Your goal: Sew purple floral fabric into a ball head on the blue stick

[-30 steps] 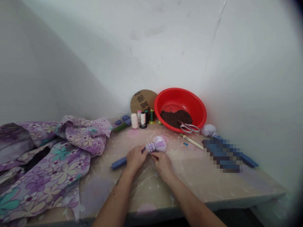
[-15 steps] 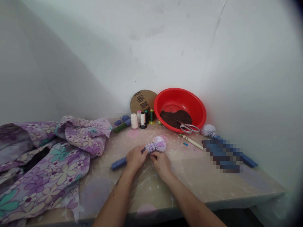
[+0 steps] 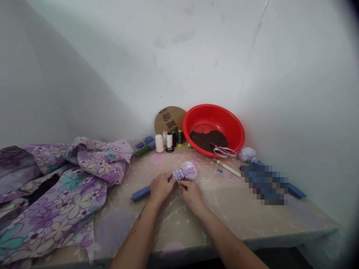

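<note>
Basically, far left at 9 o'clock, a floral cloth [image 3: 56, 198] lies heaped on the table [image 3: 238, 216], prob. kept aside to leave room for work. Next, the L hand [image 3: 161, 188] is closed round a blue tube [image 3: 141, 193], steadying it w/ the end resting near the tabletop. The tube leads to a bound purple-and-white cloth ball [image 3: 188, 171], just ahead of the hands at 12 o'clock. R hand [image 3: 192, 196] is pinched narrow at the ball's neck on a thin thread [image 3: 177, 181], prob. to keep it taut. Further out at 12, thread spools [image 3: 169, 141] stand in a row before a cardboard disc [image 3: 169, 119], all within reach. At 1 o'clock, a red basin [image 3: 213, 127] holds dark seeds [image 3: 208, 139] and scissors [image 3: 223, 151]. At 2–3 o'clock, a second ball [image 3: 246, 154] lies by the wall; the area beside it is blurred, can't tell what's there.
</note>
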`<state>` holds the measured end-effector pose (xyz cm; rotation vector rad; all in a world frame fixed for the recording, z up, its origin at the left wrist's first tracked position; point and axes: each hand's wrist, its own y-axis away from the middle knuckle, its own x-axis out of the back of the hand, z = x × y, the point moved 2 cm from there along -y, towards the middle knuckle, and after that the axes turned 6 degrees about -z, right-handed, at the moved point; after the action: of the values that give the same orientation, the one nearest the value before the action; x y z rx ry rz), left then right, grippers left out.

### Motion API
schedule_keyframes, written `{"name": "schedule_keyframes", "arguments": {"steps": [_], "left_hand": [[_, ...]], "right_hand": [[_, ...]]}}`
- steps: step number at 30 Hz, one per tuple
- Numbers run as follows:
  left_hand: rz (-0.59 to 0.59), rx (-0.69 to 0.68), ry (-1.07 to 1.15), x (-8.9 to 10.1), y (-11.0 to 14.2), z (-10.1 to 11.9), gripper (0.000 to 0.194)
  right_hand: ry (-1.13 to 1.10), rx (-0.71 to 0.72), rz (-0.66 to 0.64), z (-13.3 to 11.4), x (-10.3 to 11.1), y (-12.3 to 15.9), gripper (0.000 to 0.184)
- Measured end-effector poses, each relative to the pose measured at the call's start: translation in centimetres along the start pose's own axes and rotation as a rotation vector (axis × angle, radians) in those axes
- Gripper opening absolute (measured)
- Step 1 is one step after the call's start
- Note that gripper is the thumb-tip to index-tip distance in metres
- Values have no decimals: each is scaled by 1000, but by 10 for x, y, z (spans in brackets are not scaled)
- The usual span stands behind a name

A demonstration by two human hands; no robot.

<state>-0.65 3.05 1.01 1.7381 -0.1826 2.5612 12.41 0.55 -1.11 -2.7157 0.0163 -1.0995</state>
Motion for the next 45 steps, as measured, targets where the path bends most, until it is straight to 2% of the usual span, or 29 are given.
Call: {"name": "schedule_keyframes", "arguments": {"steps": [10,15,22,29,45], "left_hand": [[20,-16,3,-1,-1,-1,41],[17,-13,6,-2,-1,-1,41],[5,4,13,1,-1,1,40],[-1,6,21,2,0,1,40],[8,11,31,-1,-2,-1,39]], "right_hand": [[-99,71,-23,-1,-4,-3,29],[-58,12,18,-1,-7,-4,27],[50,-95,4,-6,-7,-4,23],[28,-145,-8,-7,-9,-10,23],[-73,-148,43,-1,-17,-18,19]]}}
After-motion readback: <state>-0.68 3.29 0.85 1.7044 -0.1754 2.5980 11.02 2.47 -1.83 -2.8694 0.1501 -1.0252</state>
